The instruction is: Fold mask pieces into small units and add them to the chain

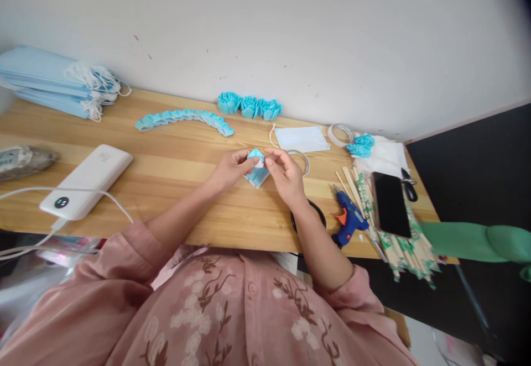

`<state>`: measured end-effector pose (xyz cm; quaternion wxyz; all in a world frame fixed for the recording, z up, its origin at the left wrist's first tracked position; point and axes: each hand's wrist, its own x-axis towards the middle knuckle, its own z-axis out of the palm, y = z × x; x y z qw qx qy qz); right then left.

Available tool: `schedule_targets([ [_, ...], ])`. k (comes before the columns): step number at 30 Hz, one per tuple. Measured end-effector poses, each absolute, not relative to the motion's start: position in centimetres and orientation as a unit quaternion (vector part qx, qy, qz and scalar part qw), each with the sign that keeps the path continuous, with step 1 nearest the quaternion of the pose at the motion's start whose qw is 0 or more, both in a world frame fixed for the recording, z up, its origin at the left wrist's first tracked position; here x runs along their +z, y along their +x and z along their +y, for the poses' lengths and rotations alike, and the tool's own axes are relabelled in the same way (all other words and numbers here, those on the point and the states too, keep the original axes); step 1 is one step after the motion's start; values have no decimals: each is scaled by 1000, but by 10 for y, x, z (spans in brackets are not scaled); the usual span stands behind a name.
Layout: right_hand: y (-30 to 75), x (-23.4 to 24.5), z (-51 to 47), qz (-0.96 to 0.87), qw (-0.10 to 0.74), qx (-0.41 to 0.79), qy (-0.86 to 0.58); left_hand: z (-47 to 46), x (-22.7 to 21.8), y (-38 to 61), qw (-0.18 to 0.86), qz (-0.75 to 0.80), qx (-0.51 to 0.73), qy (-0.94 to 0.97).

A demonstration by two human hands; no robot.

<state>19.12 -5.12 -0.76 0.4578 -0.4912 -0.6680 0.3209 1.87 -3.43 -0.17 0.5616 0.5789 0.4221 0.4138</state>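
Observation:
Near the middle of the table, my left hand [230, 168] pinches a small folded piece of blue mask fabric [256, 155] between thumb and fingers. Its top comes to a point, and a white patch shows by the thumb. On the other side, my right hand [286, 173] is closed with its fingertips at the right edge of the same piece. Just below the fingers shows another blue fabric piece [258, 177]; whether it is joined to the folded one I cannot tell. Behind my right hand lies a roll of tape [306, 162], partly hidden.
At the back stand three blue fabric flowers [249, 107], a curved strip of folded blue pieces [182, 116] and a flat mask [302, 139]. Stacked masks [45, 81] and a power bank [89, 181] lie left. A glue gun [349, 218], phone [390, 203] and wrapped chopsticks [409, 255] lie right.

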Motion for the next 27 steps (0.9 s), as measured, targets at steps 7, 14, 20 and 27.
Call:
schedule_targets([
  [7, 188, -4, -52, -671, 458, 301, -499, -32, -8, 19, 556, 411, 405, 598],
  [14, 188, -7, -51, -660, 474, 300, -500, -32, -7, 19, 553, 410, 400, 605],
  [20, 190, -8, -49, -638, 494, 329, -492, -32, -6, 19, 553, 420, 408, 593],
  [27, 191, -12, -49, -663, 460, 335, -486, -32, -9, 19, 559, 425, 400, 589],
])
